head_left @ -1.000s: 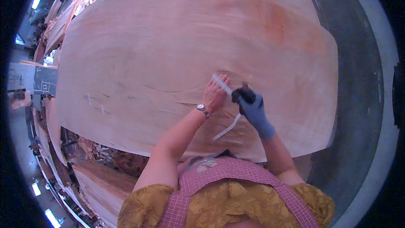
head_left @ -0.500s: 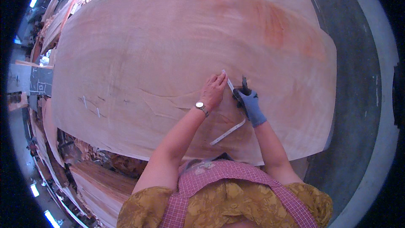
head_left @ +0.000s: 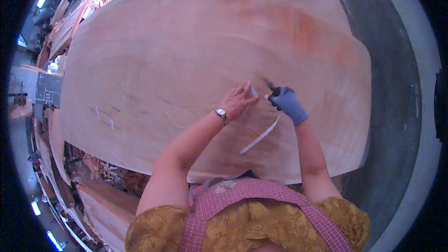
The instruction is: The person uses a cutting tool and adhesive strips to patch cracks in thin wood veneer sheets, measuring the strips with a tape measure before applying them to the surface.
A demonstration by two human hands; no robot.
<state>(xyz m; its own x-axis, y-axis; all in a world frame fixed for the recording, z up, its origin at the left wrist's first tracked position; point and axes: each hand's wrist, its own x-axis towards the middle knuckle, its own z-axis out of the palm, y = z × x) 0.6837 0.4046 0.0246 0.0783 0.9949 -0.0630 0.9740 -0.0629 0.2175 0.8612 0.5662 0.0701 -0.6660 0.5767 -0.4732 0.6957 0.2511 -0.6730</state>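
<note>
A large sheet of pale wood veneer (head_left: 163, 56) with orange-brown stains lies before me. My left hand (head_left: 238, 101), bare and with a watch at the wrist, rests on it with fingers stretched out. Its fingertips touch a short piece of white tape (head_left: 253, 89) lying on the veneer. To the right, my right hand (head_left: 291, 105), in a blue-grey glove with dark fingers, is closed round a dark narrow tool (head_left: 269, 84), blurred, whose kind I cannot make out. A longer white tape strip (head_left: 260, 141) trails from beneath that hand toward me.
Two short white marks or tape pieces (head_left: 111, 124) sit on the veneer at left. Stacked wood (head_left: 105, 203) and scraps (head_left: 100, 168) lie past its near left edge. A dark grey floor strip (head_left: 387, 88) curves along the right. A thin crack or fold runs left of my hand.
My right hand has moved right with the tool, and its tape strip is now apart from the piece under my left hand. My left fingers have shifted slightly right along that piece.
</note>
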